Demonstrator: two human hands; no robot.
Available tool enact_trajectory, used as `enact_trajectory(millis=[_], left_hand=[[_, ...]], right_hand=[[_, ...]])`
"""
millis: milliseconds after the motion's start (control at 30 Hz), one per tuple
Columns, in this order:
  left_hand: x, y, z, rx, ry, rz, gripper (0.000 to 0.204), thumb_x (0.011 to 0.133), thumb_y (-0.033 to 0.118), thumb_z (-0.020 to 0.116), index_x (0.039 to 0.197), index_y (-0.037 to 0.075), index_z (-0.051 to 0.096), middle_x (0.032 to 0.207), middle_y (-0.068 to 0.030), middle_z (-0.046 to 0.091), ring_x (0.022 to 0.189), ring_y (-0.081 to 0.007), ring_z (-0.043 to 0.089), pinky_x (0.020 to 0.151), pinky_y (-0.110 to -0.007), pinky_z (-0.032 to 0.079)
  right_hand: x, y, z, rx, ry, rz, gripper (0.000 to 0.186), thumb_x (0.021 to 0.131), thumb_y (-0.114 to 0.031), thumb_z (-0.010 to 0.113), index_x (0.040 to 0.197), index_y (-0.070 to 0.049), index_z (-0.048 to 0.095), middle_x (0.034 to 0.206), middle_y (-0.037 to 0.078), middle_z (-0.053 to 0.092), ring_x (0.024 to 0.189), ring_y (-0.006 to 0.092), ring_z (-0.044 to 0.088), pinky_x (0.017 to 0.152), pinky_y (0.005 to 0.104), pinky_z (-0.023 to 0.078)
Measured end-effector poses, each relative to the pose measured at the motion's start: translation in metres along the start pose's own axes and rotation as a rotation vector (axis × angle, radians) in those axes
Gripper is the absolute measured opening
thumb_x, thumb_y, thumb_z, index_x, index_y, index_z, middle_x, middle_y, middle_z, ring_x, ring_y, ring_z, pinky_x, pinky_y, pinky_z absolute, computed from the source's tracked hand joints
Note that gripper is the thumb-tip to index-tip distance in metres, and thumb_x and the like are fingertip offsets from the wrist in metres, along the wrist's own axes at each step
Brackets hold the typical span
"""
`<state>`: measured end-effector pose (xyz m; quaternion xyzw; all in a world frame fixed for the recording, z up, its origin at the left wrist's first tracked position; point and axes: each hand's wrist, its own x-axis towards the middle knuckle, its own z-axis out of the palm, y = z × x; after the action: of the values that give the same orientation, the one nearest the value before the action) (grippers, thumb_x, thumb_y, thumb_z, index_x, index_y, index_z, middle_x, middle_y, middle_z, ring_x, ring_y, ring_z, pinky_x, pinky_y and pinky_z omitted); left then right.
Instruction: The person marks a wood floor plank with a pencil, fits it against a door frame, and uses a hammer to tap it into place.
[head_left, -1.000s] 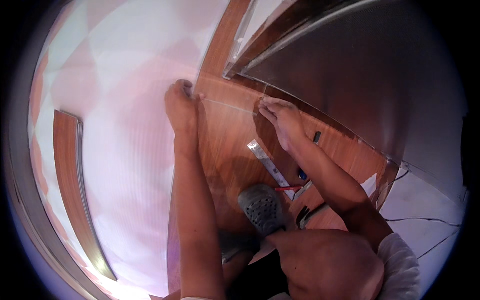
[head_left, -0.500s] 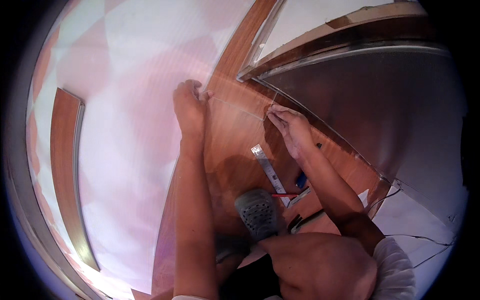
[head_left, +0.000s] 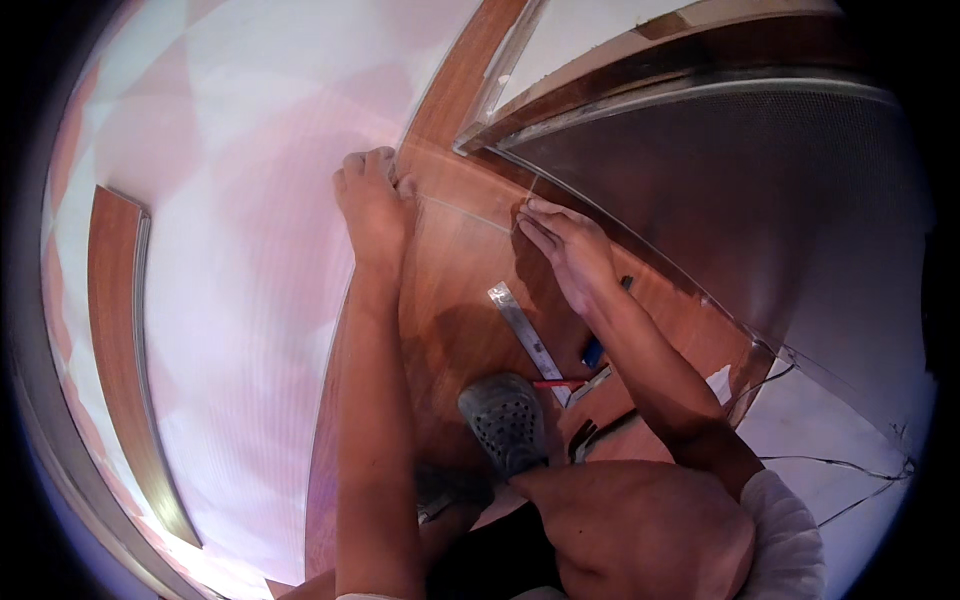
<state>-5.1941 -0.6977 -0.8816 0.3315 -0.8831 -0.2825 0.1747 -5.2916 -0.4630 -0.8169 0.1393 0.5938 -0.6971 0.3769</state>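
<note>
1. Saw plank [head_left: 466, 186] far centre, between left hand [head_left: 374, 208] and right hand [head_left: 572, 245].
2. Found left curled, right straighter, near seam [head_left: 470, 215]; could not tell grips.
3. Judged plank stiff, light, slick; best taken by edges.

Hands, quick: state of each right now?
Left hand: fingers curled at the wood floor's edge; whether it grips anything can't be told.
Right hand: fingers partly extended near the pale seam; grip can't be told.

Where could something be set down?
Broadest: pale pink and white floor between the brown wood-grain plank and bare left forearm. Smaller: brown floorboards between forearm and silver metal ruler. Crowded: around ruler, slim red tool and grey perforated clog.
</note>
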Motion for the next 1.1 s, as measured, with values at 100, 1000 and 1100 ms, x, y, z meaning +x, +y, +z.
enact_trajectory(millis=[100,1000,1100], left_hand=[[-0.004,0.021,-0.003,0.016,-0.039,-0.008,0.065,0.071,0.02,0.092,0.129,0.009,0.065,0.122,-0.0167,0.058,0.111,-0.0389,0.053,0.099,-0.05,0.044],[-0.01,0.009,0.004,-0.049,0.022,-0.008,0.08,0.062,0.021,0.094,0.136,0.01,0.065,0.119,-0.0117,0.056,0.109,-0.0344,0.052,0.097,-0.047,0.042],[-0.009,0.014,0.004,-0.116,-0.006,-0.036,0.078,0.064,0.018,0.092,0.136,0.01,0.065,0.12,-0.0113,0.055,0.11,-0.0339,0.051,0.098,-0.047,0.041]], right_hand=[[0.0,0.002,-0.003,0.012,0.006,-0.004,0.018,0.101,-0.005,0.06,0.111,0.007,0.068,0.12,0.015,0.067,0.117,0.0245,0.065,0.113,0.0381,0.05],[-0.01,0.041,0.007,-1.064,-0.048,-0.639,0.024,0.103,-0.006,0.055,0.122,0.002,0.068,0.124,0.018,0.07,0.119,0.0288,0.066,0.105,0.0364,0.049],[-0.011,0.031,0.03,-1.166,-0.166,-0.758,0.025,0.099,-0.002,0.057,0.122,0.001,0.068,0.124,0.02,0.068,0.12,0.034,0.064,0.105,0.0395,0.049]])
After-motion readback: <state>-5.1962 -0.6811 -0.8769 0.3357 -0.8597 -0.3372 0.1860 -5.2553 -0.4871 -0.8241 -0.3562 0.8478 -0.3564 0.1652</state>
